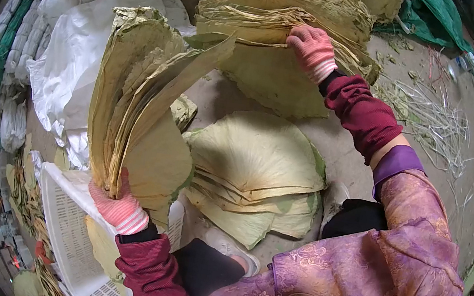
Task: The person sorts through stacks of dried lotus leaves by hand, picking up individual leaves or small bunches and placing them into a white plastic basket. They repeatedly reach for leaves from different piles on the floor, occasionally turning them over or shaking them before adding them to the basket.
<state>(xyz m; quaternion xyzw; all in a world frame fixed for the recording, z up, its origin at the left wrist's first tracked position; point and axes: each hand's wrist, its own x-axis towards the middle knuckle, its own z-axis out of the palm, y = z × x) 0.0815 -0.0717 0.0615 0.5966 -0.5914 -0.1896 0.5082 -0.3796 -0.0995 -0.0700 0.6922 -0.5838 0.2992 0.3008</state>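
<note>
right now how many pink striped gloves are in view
2: one on the left hand, gripping a fan of dried leaves; one on the right hand, at the near edge of the far leaf pile. Any others under the leaves would be hidden.

Leaves (146, 115) matt, papery, creased; basket (66, 217) smooth plastic; gloves (314, 52) knitted cloth.

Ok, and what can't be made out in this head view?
All in the head view:
- Left hand: some fingertips, hidden by the leaf bundle and the hand itself.
- Right hand: how many leaves it pinches, if any; its own fingers cover the spot.
- Large leaf stack: far end, cut off by the top edge.
- White crate: part of its inside, behind the left sleeve.
</note>
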